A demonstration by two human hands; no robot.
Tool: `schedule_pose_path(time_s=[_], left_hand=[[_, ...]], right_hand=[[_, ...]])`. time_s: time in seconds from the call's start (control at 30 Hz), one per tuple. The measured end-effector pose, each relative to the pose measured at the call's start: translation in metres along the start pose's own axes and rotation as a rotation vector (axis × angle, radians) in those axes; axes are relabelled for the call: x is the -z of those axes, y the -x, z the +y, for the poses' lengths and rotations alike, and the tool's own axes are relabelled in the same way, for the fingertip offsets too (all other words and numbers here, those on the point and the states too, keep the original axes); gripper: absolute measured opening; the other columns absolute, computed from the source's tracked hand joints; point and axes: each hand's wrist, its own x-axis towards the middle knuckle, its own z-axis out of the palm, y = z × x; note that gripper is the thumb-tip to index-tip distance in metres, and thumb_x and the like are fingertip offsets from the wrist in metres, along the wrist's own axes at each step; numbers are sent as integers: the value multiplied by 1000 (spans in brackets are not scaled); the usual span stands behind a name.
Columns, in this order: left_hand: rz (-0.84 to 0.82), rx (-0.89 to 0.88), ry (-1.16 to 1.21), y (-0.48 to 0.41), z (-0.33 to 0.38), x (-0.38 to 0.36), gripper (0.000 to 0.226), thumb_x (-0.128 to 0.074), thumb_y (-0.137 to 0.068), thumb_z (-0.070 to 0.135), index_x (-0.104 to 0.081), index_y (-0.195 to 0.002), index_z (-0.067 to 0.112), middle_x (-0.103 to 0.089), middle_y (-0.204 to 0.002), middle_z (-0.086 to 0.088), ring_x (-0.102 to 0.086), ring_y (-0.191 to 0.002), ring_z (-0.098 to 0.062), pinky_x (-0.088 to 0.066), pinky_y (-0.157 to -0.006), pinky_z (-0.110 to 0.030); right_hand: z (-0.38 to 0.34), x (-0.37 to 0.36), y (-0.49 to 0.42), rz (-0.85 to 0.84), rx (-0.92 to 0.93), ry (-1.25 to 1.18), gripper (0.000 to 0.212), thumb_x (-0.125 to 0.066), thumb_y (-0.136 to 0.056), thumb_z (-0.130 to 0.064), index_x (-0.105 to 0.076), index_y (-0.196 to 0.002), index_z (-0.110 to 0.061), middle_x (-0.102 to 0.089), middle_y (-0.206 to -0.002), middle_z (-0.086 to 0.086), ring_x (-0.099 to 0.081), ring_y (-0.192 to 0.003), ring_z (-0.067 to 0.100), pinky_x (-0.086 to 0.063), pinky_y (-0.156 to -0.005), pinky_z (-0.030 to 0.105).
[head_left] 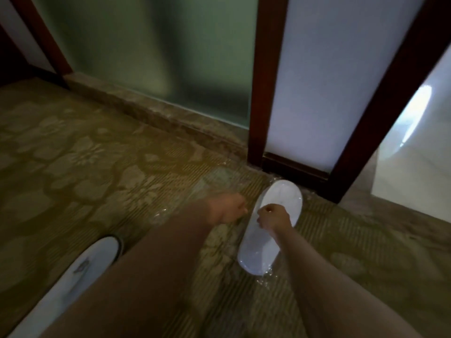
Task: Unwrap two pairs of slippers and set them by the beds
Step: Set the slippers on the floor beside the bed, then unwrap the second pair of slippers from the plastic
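down on the patterned carpet (73, 154), just beside the dark wooden door frame (256, 93), i see the white slippers (280, 198) lying inside their clear plastic wrap (265, 274). my left hand (227, 208) and right hand (273, 217) are curled close together, each pinching the wrap. another white slipper (85, 262) lies well apart, lower left.

Carpet (73, 154): olive, patterned with pale flowers. Frosted glass panel (151, 57): set on a stone sill (146, 111), possibly marble. Dark wooden frame (263, 81): fitted beside the glass, with a white panel (329, 81) enclosed.
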Motion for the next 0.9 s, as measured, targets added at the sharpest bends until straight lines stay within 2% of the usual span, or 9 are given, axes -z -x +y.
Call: schedule_pose_path(time_s=[0.07,0.17,0.27,0.37,0.53,0.67,0.77,0.83,0.9], left_hand=[[-6,8,23,-13,9,-11,34,-41,-96,21,-60,-111,-3,-62,-118,-22,-59,-107,-34,-44,-84,-33],[9,25,114,-25,8,-37,32,-43,-95,17,-61,-113,-2,-62,-122,-20,-58,-111,-33,-44,-90,-34],[-15,85,319,-33,1,-72,34,-46,-95,19,-57,-118,-3,-60,-126,-19,-57,-114,-33,-46,-96,-37],[-27,162,592,-38,-4,-101,45,-50,-94,23,-45,-132,0,-55,-131,-18,-54,-120,-33,-45,-101,-44],[60,352,610,-55,-10,-122,58,-57,-89,31,-36,-133,1,-51,-133,-20,-53,-118,-33,-45,-100,-43],[184,463,790,-63,-10,-127,53,-68,-82,31,-52,-117,-5,-64,-108,-19,-63,-98,-29,-48,-81,-33],[133,482,891,-65,-10,-128,45,-68,-78,42,-66,-99,2,-66,-96,-10,-66,-86,-25,-51,-76,-32],[120,478,996,-63,-8,-130,29,-69,-79,38,-69,-72,10,-69,-86,-8,-68,-69,-16,-52,-63,-26],[125,476,1073,-58,-5,-127,28,-70,-79,34,-65,-60,15,-68,-78,-5,-66,-53,-8,-48,-49,-18]], right_hand=[[10,10,-4,62,-28,9,27,-49,-89,-17,-70,-101,-3,-68,-112,22,-60,-108,38,-47,-93,37],[22,22,-12,81,-44,20,30,-48,-91,-14,-67,-106,3,-65,-116,24,-59,-110,40,-48,-92,38],[33,31,-19,84,-117,11,34,-48,-91,-17,-61,-115,4,-62,-120,25,-59,-109,42,-50,-94,47],[45,35,-20,99,-215,15,40,-49,-90,-18,-53,-125,3,-58,-127,25,-56,-115,41,-49,-96,42],[54,28,-23,74,-258,-167,58,-58,-86,-11,-37,-139,3,-48,-140,24,-48,-127,39,-43,-105,44],[56,23,-21,-31,-354,-395,50,-58,-86,-12,-42,-134,-4,-53,-132,21,-57,-110,34,-50,-81,37],[57,27,-19,-56,-384,-409,48,-59,-86,-17,-46,-129,1,-57,-125,23,-57,-88,29,-48,-73,34],[59,31,-19,-56,-388,-361,54,-60,-86,-24,-46,-130,5,-57,-124,25,-58,-92,33,-51,-70,36],[60,34,-18,-49,-375,-388,57,-62,-86,-23,-45,-131,8,-56,-126,27,-60,-103,38,-54,-80,43]])
